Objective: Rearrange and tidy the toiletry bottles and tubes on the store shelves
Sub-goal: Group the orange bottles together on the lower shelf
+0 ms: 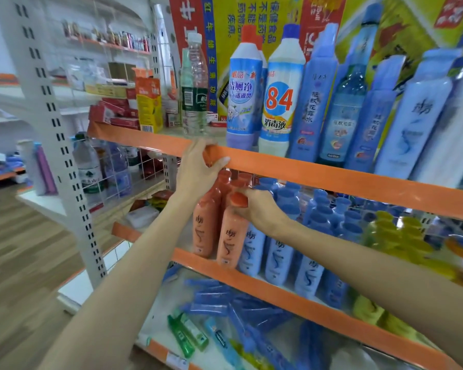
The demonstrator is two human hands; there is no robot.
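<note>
Orange bottle (231, 233) at the middle shelf's front edge is pinched at the neck by the right hand (259, 209). Left hand (198, 169) is curled over the upper shelf's orange lip (318, 170). Judged rigid, smooth, moderately heavy; body is better gripped.

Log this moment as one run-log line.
left hand: grips upper shelf edge | right hand: grips orange bottle at neck | bottle upright, middle shelf

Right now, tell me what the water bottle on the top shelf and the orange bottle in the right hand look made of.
Water bottle: clear thin plastic, glossy, see-through ribbed wall. Orange bottle: opaque plastic, smooth satin sheen, probably.
</note>
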